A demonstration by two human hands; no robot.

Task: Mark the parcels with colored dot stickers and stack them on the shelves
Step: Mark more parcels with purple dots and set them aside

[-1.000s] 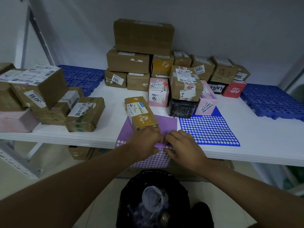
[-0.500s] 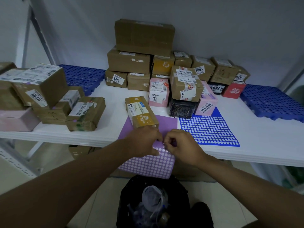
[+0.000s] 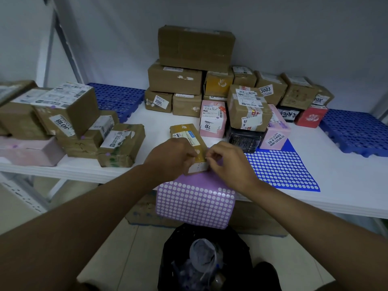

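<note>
A small yellow-brown parcel with a white label lies on the white shelf near its front edge. My left hand is closed over the parcel's near left side. My right hand is at the parcel's near end, thumb and forefinger pinched on what looks like a tiny purple dot sticker. The purple sticker sheet lies under the parcel and hangs over the shelf edge. A blue sticker sheet lies flat to the right.
Stacked parcels fill the back middle of the shelf. More parcels, some with purple dots, sit at the left. Blue plastic grids lie at the far right and back left. A black-lined waste bin stands on the floor below.
Both hands rose from the purple sheet at the shelf edge up to the near end of the yellow-brown parcel. The sheet now droops further over the edge.
</note>
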